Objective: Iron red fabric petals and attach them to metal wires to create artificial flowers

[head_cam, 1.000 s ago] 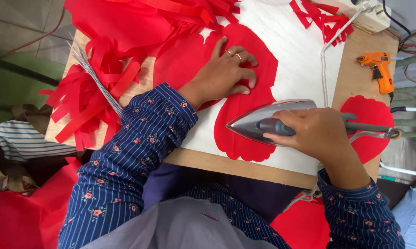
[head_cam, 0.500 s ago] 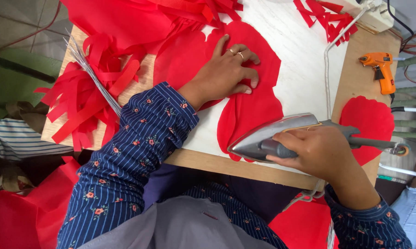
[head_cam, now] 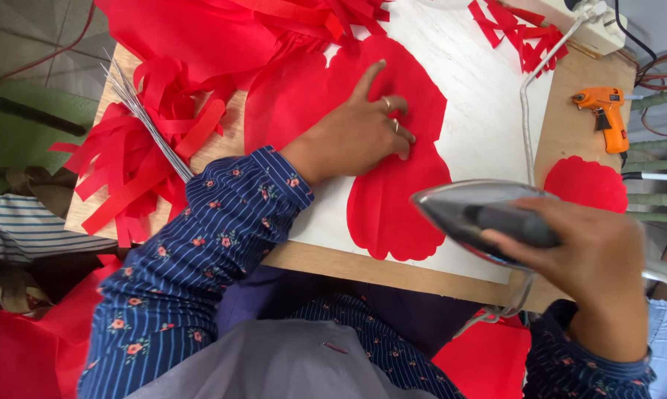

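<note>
A red fabric piece with scalloped, petal-like edges (head_cam: pixel 392 207) lies on a white ironing board (head_cam: pixel 481 125). My left hand (head_cam: pixel 359 133) presses flat on this fabric, index finger pointing away, rings on two fingers. My right hand (head_cam: pixel 577 251) grips the dark handle of a grey clothes iron (head_cam: pixel 474 214). The iron is lifted off the fabric and sits to the right of the petal piece, its tip pointing left.
A heap of red fabric strips (head_cam: pixel 148 155) and thin metal wires (head_cam: pixel 145 118) lie at the left. An orange glue gun (head_cam: pixel 607 111) and another red petal piece (head_cam: pixel 584 185) rest on the wooden table at right. More red scraps (head_cam: pixel 518 37) lie at the far edge.
The iron has moved off the red petal piece toward the right and nearer to me, lifted up. My left hand stays pressed on the fabric.
</note>
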